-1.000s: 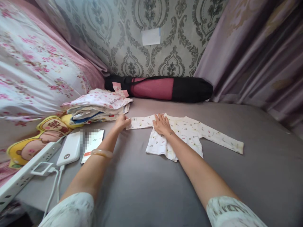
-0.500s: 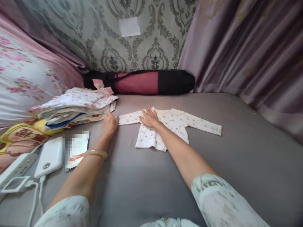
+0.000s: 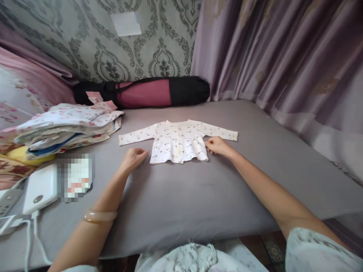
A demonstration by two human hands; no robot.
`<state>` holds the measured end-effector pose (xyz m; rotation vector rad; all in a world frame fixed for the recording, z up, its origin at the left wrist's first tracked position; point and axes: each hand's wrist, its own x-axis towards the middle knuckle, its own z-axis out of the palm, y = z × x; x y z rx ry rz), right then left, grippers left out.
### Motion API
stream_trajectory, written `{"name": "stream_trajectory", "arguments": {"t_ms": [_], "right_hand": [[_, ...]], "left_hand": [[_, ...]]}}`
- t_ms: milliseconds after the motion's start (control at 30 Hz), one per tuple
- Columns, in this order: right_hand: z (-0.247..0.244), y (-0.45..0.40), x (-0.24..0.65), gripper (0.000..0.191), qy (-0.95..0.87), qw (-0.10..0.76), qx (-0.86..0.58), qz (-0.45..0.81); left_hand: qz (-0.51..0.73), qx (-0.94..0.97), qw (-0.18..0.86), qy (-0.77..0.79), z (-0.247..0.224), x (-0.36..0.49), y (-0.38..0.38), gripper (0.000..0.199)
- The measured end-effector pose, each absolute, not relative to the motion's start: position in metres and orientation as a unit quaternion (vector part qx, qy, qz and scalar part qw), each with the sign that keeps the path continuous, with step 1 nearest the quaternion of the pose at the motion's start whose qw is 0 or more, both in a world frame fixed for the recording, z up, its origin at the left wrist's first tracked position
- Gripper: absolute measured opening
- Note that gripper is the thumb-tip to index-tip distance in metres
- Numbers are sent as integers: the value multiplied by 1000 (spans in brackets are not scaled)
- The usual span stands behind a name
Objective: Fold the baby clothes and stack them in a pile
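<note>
A small white long-sleeved shirt (image 3: 178,141) with a fine print lies spread on the grey sheet, both sleeves stretched out sideways and its lower hem toward me. My right hand (image 3: 218,146) pinches the shirt's right side edge, just below the sleeve. On the other side, my left hand (image 3: 134,158) hovers beside the shirt's left edge, below the left sleeve. Its fingers are curled with the thumb toward the cloth, a small gap from it; whether anything is between them cannot be made out.
At the left lies a pile of folded clothes (image 3: 68,124), with a white power bank (image 3: 41,188), a blurred-out item (image 3: 78,175), cables and a power strip (image 3: 10,200) nearer me. A black and pink rolled bag (image 3: 144,92) lies along the wall.
My left hand has left the left sleeve's cuff and come nearer the shirt's side. My right hand has moved from flat on the chest to the right side edge. The view has shifted right.
</note>
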<state>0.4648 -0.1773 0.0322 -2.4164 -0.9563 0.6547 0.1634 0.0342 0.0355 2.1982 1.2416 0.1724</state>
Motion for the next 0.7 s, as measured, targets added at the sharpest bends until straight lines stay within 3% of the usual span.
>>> {"name": "stream_trajectory", "arguments": {"t_ms": [233,367,567,700], "right_hand": [[34,-192,431,23,-393,132,-897,152],[31,-188,427,13,-394,147,-897,137],[32,-190,426,18,-353,210,-903,126],[37,-197,427,25,-390,169,-900,95]], "left_hand": [[40,841,254,476,40,183,10,34],[59,840,270,467,35,183,9,30],[113,819,349,441,28,175,16,33],[115,855,297,409,23,169,20,32]]}}
